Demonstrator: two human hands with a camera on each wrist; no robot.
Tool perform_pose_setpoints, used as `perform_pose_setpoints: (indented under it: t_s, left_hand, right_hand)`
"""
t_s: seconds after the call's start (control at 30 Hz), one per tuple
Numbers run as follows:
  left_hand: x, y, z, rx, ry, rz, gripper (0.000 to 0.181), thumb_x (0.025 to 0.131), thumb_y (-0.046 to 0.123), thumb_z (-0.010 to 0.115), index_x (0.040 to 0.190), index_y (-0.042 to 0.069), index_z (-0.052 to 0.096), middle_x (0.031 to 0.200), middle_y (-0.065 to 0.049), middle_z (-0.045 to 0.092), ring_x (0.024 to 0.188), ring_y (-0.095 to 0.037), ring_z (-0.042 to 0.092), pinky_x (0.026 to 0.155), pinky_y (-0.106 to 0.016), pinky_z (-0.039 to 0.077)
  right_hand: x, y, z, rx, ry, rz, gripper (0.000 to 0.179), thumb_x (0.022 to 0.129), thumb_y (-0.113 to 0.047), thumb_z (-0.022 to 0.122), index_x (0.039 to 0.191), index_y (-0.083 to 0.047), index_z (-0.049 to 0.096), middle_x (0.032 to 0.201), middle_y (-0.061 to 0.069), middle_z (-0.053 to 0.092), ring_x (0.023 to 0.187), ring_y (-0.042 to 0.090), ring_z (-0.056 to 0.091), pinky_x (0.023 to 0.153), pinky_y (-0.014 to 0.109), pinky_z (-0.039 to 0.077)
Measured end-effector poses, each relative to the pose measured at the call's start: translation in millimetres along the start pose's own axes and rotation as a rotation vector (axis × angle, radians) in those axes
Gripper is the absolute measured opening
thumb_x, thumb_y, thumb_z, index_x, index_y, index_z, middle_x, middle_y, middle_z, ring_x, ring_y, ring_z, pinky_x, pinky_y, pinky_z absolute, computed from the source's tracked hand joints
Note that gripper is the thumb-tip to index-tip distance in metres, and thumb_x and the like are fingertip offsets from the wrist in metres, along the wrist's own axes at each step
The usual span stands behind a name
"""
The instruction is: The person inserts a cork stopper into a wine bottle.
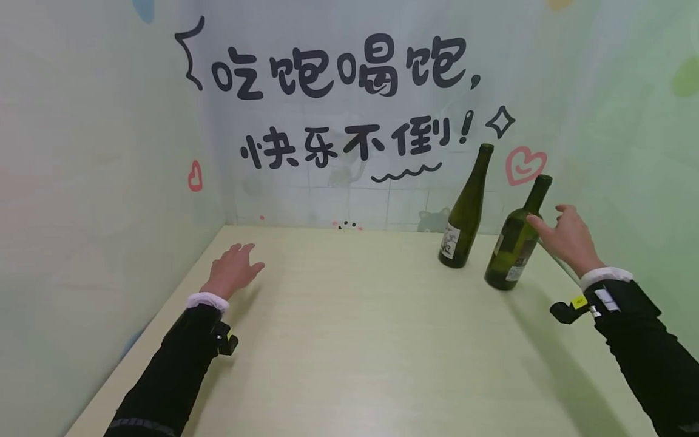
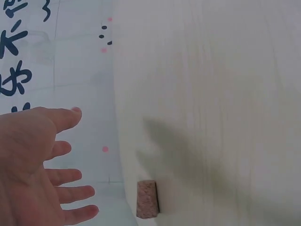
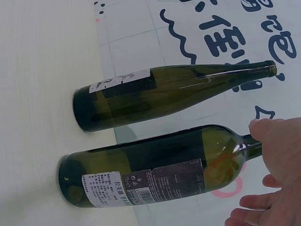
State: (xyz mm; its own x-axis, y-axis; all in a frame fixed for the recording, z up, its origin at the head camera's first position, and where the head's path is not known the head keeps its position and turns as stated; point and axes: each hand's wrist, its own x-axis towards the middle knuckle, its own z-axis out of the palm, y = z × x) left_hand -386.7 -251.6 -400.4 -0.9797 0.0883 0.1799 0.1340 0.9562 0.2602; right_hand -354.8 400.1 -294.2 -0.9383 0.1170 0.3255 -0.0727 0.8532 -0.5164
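Note:
A dark green wine bottle (image 1: 515, 240) with labels stands upright at the right rear of the table. My right hand (image 1: 572, 240) is beside its neck with thumb and fingers spread apart; whether the thumb touches the glass I cannot tell. Just left of it stands a slimmer green bottle (image 1: 465, 221) with sloping shoulders and a pale label. Over the table's left side hovers my left hand (image 1: 232, 271), its fingers loosely extended around nothing. In the left wrist view a brown cork (image 2: 147, 199) stands near the table's back edge; the hand hides it in the head view.
The pale wooden table (image 1: 338, 340) meets a printed backdrop (image 1: 327, 200) at its far edge. Fabric walls (image 1: 98, 182) rise along the left and right sides. The two bottles stand close together.

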Motion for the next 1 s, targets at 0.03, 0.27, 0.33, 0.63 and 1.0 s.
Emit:
perform_pose_setpoints:
  t_s: [0.03,0.27,0.33,0.63,1.0]
  left_hand:
    - [-1.2,-4.5,1.3,-0.006,-0.006,-0.010,0.066,0.094,0.037,0.054,0.144,-0.004,0.038,0.141,-0.033,0.035,0.121,-0.053,0.040,0.089,-0.069,0.034]
    - [-15.0,-27.8,10.6,0.000,-0.039,-0.141,0.059,0.093,0.036,0.054,0.129,-0.011,0.049,0.117,-0.038,0.049,0.097,-0.055,0.050,0.073,-0.060,0.043]
    - [-19.1,-31.7,13.9,0.000,-0.053,-0.182,0.054,0.093,0.035,0.055,0.117,-0.013,0.055,0.105,-0.038,0.052,0.089,-0.053,0.051,0.068,-0.057,0.044]
    - [-23.9,-38.1,25.3,-0.008,-0.035,-0.306,0.055,0.094,0.035,0.050,0.095,-0.019,0.057,0.091,-0.040,0.047,0.085,-0.053,0.046,0.065,-0.055,0.043]
    - [-17.5,-28.8,25.6,-0.016,-0.018,-0.240,0.046,0.091,0.025,0.051,0.083,-0.021,0.058,0.081,-0.029,0.054,0.076,-0.044,0.047,0.061,-0.045,0.042]
  right_hand:
    - [0.5,2,0,0.000,0.001,0.001,0.098,0.093,-0.060,0.041,0.144,0.020,0.013,0.134,0.046,0.030,0.115,0.059,0.037,0.089,0.066,0.035]
    - [7.2,9,9,0.007,0.000,0.004,0.098,0.092,-0.060,0.041,0.144,0.019,0.014,0.134,0.044,0.032,0.111,0.057,0.042,0.087,0.064,0.037]
    - [9.4,11,11,0.005,-0.002,0.001,0.099,0.092,-0.061,0.041,0.144,0.019,0.014,0.135,0.044,0.031,0.111,0.057,0.041,0.087,0.064,0.037]
    - [19.9,16,15,-0.007,-0.003,-0.003,0.100,0.092,-0.062,0.041,0.144,0.019,0.015,0.137,0.044,0.030,0.113,0.058,0.040,0.087,0.065,0.037]
    - [33.7,21,18,0.009,-0.017,-0.016,0.102,0.091,-0.064,0.040,0.144,0.019,0.013,0.135,0.044,0.032,0.108,0.054,0.045,0.085,0.063,0.039]
